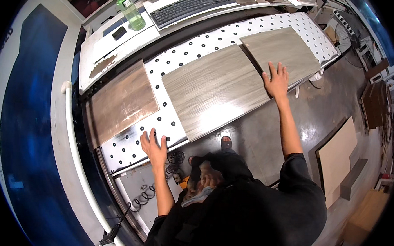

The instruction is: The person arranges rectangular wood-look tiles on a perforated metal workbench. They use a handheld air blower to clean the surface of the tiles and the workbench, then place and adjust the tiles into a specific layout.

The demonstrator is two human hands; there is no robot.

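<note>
A white ball-roller table (209,44) dotted with black rings carries three wood-grain panels. The greyish middle panel (211,88) lies flat in front of me. Beside it, across a narrow dark gap, is a second greyish panel (279,47) on the right. My right hand (276,80) has its fingers spread over the near left corner of that right panel, at the gap. A browner panel (123,100) rests at the left end. My left hand (154,148) is open over the table's near edge, between the brown and middle panels, with nothing in it.
Behind the table, a white desk (94,57) bears a keyboard (191,8), a green bottle (132,14) and a dark phone-like object (119,33). A white rail (75,139) curves along the left. Coiled black cable (174,164) hangs below the table. Boards (336,160) lie on the floor at right.
</note>
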